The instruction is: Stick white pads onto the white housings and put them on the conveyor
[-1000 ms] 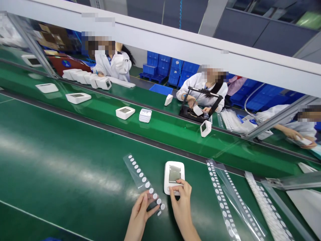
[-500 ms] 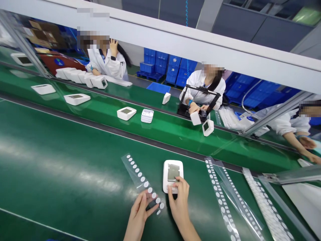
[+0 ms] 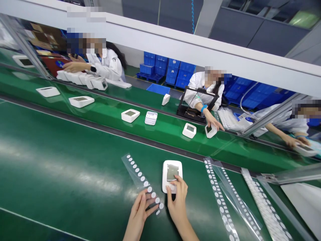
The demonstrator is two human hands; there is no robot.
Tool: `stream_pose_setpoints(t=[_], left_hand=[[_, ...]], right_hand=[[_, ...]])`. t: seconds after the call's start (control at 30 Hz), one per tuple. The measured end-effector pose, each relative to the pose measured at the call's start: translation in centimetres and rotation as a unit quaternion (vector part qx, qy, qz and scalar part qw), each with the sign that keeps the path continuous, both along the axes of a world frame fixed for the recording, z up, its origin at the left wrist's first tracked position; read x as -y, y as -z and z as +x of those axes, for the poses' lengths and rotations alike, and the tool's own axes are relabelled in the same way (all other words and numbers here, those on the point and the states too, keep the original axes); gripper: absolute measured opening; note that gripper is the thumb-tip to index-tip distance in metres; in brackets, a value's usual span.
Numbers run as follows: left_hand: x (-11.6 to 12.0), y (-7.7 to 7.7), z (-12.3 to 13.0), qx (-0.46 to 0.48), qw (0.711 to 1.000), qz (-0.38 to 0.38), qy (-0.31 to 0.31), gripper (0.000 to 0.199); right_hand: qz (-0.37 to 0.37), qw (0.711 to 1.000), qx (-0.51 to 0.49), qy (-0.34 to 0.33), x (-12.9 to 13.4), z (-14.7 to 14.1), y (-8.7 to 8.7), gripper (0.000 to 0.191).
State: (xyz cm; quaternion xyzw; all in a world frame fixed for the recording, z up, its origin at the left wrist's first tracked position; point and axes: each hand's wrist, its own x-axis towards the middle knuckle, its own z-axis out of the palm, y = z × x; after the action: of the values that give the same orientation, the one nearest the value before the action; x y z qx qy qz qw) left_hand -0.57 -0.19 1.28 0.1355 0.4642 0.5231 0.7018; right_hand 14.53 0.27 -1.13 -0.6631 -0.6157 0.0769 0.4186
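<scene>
Between the thumb and fingers of my left hand (image 3: 143, 207) is a clear strip (image 3: 137, 172) with a row of round white stickers, slanting up to the left. A white device (image 3: 165, 172) with a grey screen lies face up on the green table (image 3: 75, 160), right of the strip. My right hand (image 3: 177, 197) rests on its lower part, thumb and fingertips at the round buttons; whether a small sticker is between them cannot be made out.
More sticker strips (image 3: 217, 192) lie at the right. Beyond the dark rail, a green belt (image 3: 107, 117) bears several white devices (image 3: 130, 115) and a stack of white trays (image 3: 151, 118). Co-workers in white coats sit across, one reaching a hand (image 3: 212, 119) over the belt.
The devices on the belt have shifted slightly right. A co-worker has set one device on the belt and reaches to another. My hands have hardly moved.
</scene>
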Motion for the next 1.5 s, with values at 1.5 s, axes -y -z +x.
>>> stream_pose_setpoints(t=[1.5], left_hand=[[0.4, 1.3, -0.9, 0.035, 0.998, 0.023, 0.057, 0.046]], right_hand=[[0.006, 0.967, -0.169, -0.192, 4.4, -1.0, 0.2, 0.014]])
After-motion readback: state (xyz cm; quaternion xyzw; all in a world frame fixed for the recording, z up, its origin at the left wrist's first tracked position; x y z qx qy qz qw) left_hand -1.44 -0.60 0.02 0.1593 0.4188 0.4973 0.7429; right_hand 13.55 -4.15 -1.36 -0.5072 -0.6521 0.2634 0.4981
